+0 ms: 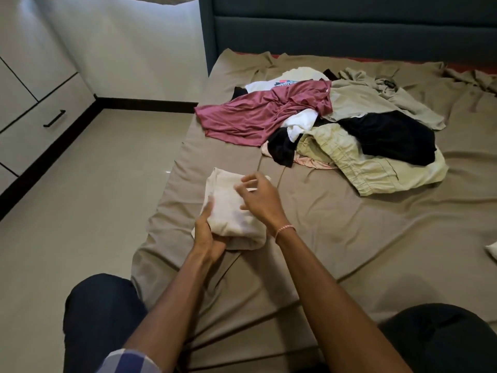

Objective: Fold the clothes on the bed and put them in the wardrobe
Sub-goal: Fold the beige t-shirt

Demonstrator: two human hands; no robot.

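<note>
Head view looks down along two bare forearms that reach forward over the near edge of the bed [349,232]. The left hand [208,235] sits low with its palm turned inward; its thumb lies up along the left edge of the folded cream garment [231,214] and its fingers curl under the near corner, gripping it. The right hand [258,200] is raised over the far half of that garment, wrist bent, fingers spread and loosely bent, holding nothing; I cannot tell whether the fingertips touch the cloth. A thin pink bracelet [285,229] circles the right wrist.

The garment is a soft, thick, roughly rectangular bundle with rounded folds, resting on the wrinkled tan sheet near the bed's left edge. Farther up the bed lies a loose pile of clothes: a limp maroon shirt [255,114], a black garment [390,133], pale ribbed-waist shorts [371,170] and a white printed shirt [279,83], overlapping one another. A white wardrobe unit [40,84] with a black bar handle [54,118] stands at the left, well apart from the bed, across glossy floor tiles
</note>
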